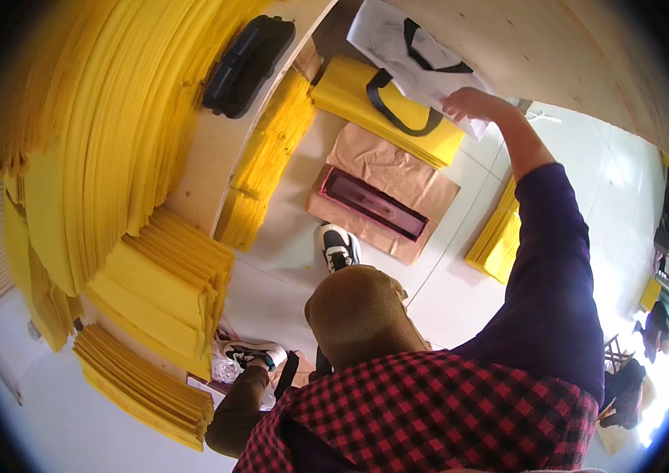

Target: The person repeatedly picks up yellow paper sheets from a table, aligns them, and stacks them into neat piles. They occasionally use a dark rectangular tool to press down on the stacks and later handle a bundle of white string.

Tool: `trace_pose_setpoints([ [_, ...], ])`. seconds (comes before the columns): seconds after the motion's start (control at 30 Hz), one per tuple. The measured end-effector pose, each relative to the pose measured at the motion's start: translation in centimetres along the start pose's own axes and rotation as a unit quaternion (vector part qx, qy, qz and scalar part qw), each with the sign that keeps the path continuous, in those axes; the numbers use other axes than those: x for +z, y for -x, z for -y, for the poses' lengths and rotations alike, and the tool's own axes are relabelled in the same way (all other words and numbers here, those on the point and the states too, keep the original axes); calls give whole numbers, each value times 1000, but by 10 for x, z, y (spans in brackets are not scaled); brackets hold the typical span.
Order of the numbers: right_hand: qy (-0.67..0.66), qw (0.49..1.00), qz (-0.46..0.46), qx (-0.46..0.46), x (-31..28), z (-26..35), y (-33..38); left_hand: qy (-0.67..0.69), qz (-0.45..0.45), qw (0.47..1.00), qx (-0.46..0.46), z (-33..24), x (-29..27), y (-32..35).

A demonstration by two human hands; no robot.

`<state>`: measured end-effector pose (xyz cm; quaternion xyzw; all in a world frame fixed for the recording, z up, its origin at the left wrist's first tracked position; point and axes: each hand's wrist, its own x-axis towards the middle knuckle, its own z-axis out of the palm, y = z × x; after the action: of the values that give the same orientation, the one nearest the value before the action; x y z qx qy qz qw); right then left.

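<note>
My right hand [472, 105] reaches far forward, its fingers closed on the near edge of a white bag [382, 35] with a black strap handle [421, 51]. The white bag lies partly over a stack of folded yellow bags [342, 83]. A black handle [385, 108] loops across the top of that stack. Nearer to me, a narrow rectangular frame [374, 203] with a dark pink rim rests on a sheet of brown paper [358, 150] on the floor. My left hand is out of the picture.
Tall piles of yellow bags [90, 142] fill the left side, with folded stacks [153, 292] below them. A black plastic tray [249, 67] sits on a wooden board there. Another yellow stack [500, 236] lies on the tiled floor [452, 292], right of the brown paper.
</note>
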<state>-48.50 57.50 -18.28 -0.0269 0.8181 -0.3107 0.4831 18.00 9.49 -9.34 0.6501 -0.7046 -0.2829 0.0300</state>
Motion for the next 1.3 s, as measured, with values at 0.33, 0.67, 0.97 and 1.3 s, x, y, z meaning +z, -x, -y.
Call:
trace_pose_setpoints([
  [0.33,345,922,-72,160,-13,-33,-94,-24,-13,999,-30,1,-1,10],
  [0.67,413,899,-133,54,-25,-75,-149,-46,-35,996,-69,5,3,25],
  [0.97,388,897,-196,77,-25,-96,-166,-60,-43,993,-87,12,-5,38],
  [1.3,433,824,-356,-81,-46,-69,-97,-49,-45,994,-87,26,-14,42],
])
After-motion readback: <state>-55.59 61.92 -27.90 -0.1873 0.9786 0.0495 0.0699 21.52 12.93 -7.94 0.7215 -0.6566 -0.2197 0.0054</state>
